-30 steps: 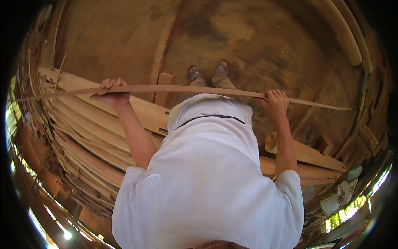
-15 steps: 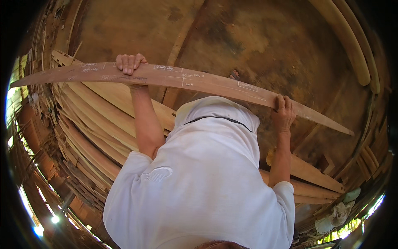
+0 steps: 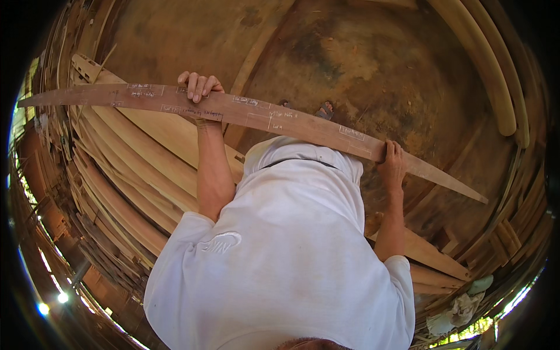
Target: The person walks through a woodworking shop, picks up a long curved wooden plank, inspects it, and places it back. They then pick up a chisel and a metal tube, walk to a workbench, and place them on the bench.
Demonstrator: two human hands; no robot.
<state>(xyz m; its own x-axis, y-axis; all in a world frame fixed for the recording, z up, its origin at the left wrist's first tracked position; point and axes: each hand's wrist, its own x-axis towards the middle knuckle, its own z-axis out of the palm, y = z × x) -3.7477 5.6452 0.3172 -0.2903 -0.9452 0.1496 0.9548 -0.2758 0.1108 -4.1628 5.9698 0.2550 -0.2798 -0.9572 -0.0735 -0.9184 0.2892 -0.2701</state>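
Across the view, in front of my waist, I hold a long reddish-brown wooden board (image 3: 245, 114) that tapers at its ends. White marks, lines and boxes are drawn along its face. My left hand (image 3: 201, 86) is wrapped over its far edge, left of the middle, with the wrist coming up from under the near edge. Toward the narrower right end, my right hand (image 3: 393, 161) is closed on the board, its fingers over the far edge. The board slants, its right tip nearer to me than its left part.
Long pale wooden planks (image 3: 146, 154) are stacked at the left, beneath the board's left part. More planks (image 3: 431, 254) lie at the lower right. Two thick curved timbers (image 3: 487, 64) rest at the upper right. A brown stained floor (image 3: 373, 64) spreads ahead, and a pale cloth (image 3: 458, 312) lies at lower right.
The board has shifted a little to the right at my left hand, and its right tip has come nearer to me. Both hands keep their grip. My feet now show past the board.
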